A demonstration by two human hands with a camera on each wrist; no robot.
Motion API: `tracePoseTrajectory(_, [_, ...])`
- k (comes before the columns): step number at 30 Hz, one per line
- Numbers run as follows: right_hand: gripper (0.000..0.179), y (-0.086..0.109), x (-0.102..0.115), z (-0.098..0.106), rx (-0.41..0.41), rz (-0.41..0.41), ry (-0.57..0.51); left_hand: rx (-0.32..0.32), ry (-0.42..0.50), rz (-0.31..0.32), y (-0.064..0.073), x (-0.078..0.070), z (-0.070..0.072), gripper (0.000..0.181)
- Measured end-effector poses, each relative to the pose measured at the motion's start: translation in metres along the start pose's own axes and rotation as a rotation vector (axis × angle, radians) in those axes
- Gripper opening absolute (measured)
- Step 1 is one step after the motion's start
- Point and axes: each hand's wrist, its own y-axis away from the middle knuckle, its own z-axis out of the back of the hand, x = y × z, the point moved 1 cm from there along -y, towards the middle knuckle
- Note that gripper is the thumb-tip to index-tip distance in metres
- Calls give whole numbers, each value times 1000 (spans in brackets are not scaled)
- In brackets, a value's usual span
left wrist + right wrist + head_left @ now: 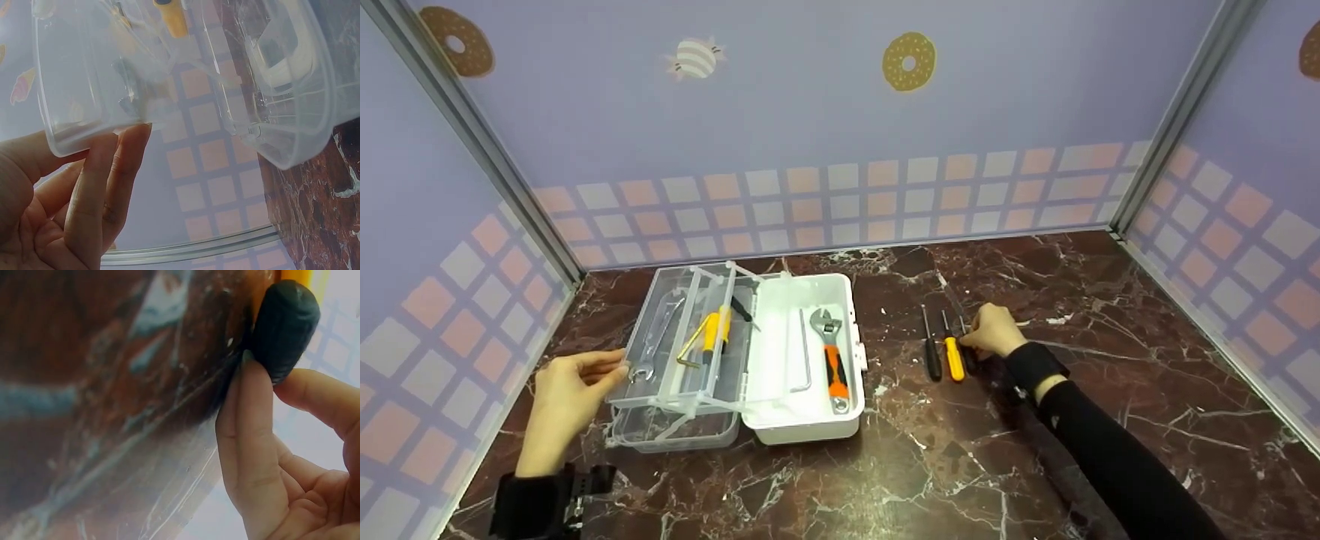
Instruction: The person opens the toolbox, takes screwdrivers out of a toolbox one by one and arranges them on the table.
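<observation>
Black, probably handling light and stiff; pinching the screwdriver [971, 363] by its handle [287, 326], seemingly best, with the right hand [996, 330]; pinching the clear tray [639, 330] with the left hand [570, 390].

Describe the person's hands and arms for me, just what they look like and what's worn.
The left hand and right hand are both ungloved. A wide black band wraps the left wrist, with small black and metallic parts at its side. The right wrist has a similar black strap; beyond a bare gap, a long black sleeve covers the forearm.
</observation>
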Motion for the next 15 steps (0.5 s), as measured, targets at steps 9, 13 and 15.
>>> tracePoseTrajectory(9, [22, 2, -2, 1, -11, 38, 24, -14, 3, -38, 0, 1, -1, 29])
tracePoseTrajectory(13, [21, 2, -3, 3, 6, 23, 30, -11, -17, -22, -1, 1, -1, 30])
tracePoseTrajectory(15, [22, 1, -3, 5, 10, 20, 61, -9, -24, -14, -1, 1, -1, 30])
